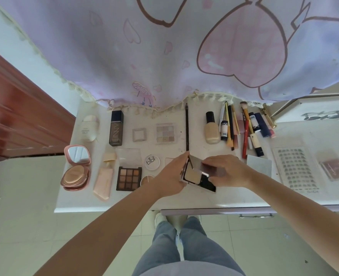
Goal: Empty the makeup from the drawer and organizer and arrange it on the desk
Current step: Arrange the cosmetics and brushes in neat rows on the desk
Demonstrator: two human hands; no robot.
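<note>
**Open compact held over a crowded desk: drop and knock-over risks**

While both hands work above the desk (234, 198), hazards run left to right as follows. At the far left, the pink powder case (76, 168) lies open near the desk edge, mirror up; a passing forearm could push it off. Next, the brown palette (129, 178) and round white jar (152, 162) sit just beside the left hand (171, 177), whose curled fingers grip the left side of the open compact (197, 174). Any sideways swing there would likely scatter them. At centre, the compact is held above the desk, lid raised, powder pan exposed. The right hand (227, 172) pinches its lid; if either grip slips, I judge the pan could crack or the hinge strain. Behind it lies a long dark pencil (187, 127), easily rolled. To the right, the bunched pencils and tubes (242, 130) would spread if nudged.
</note>
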